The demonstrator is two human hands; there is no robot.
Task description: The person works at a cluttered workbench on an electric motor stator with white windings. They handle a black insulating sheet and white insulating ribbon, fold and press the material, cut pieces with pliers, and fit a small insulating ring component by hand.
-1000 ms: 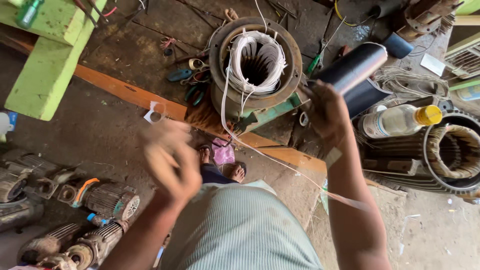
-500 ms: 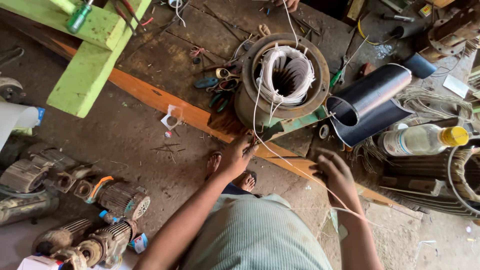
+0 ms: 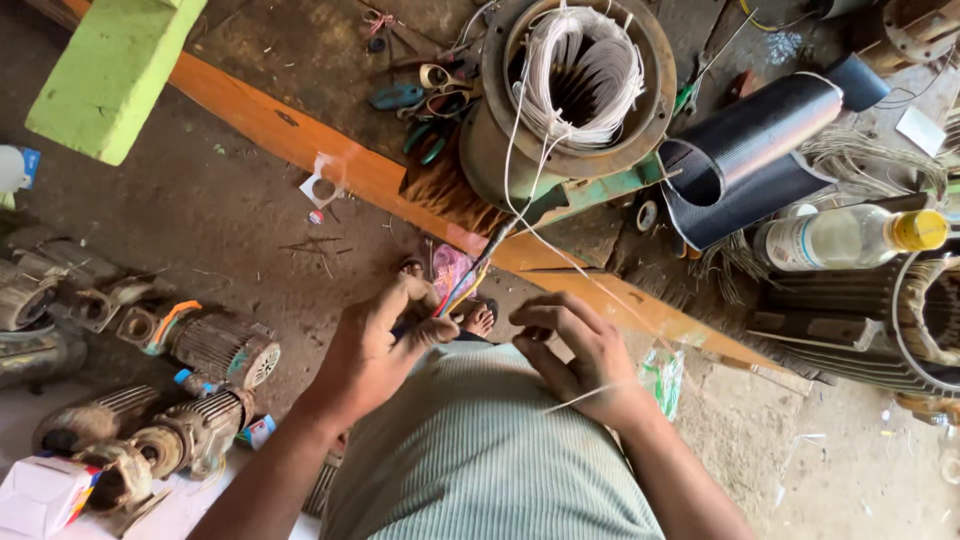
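A bundle of coloured lead wires [image 3: 470, 285] was pinched between the thumb and fingers of the left hand [image 3: 385, 345], just above the striped shirt [image 3: 480, 460], and from there it ran up to the motor stator [image 3: 575, 95] standing on the orange board [image 3: 300, 150]. A single thin white cord [image 3: 590, 395] was gripped in the closed fingers of the right hand [image 3: 580, 355]; it could be traced upward past the board's edge to the pale winding coil [image 3: 585, 75] inside the stator. The two hands were held near each other but apart, with bare toes [image 3: 478, 318] seen between them. Little open room was left around the stator: pliers and cutters [image 3: 420, 100] were crowded against its left side, and two black tubes [image 3: 750, 150] were laid touching each other just to its right. One clear bottle with a yellow cap [image 3: 850, 235] was lying beside the tubes. Freer ground was found only on the dusty floor [image 3: 200, 230] to the left of the board. Along the left edge, at least four small old motors [image 3: 215, 345] were lined up, and one green block [image 3: 110, 70] was seen at the upper left corner. A second large stator [image 3: 930, 320] was cut off by the right edge.
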